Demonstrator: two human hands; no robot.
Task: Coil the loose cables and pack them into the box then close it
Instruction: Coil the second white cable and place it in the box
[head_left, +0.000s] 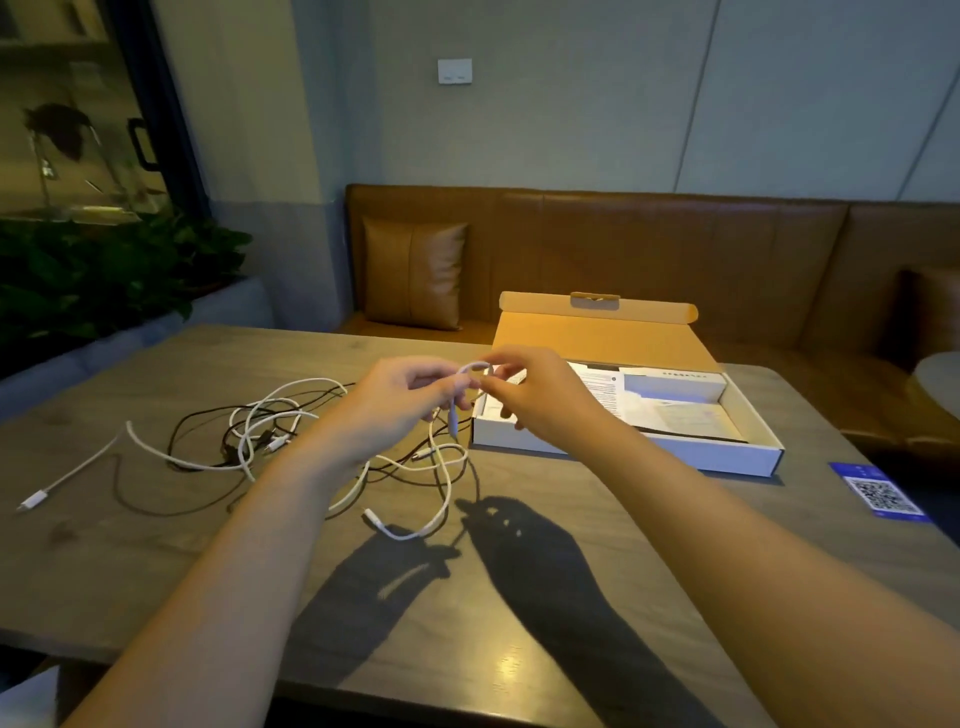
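Both hands, left hand (410, 387) and right hand (535, 392), pinch a small loop of white cable (474, 368) just left of the open box (623, 415), above the worktop (519, 597).

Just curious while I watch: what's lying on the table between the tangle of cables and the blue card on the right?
In the head view, the open cardboard box lies between the cables and the blue card, with bare table nearer the person.
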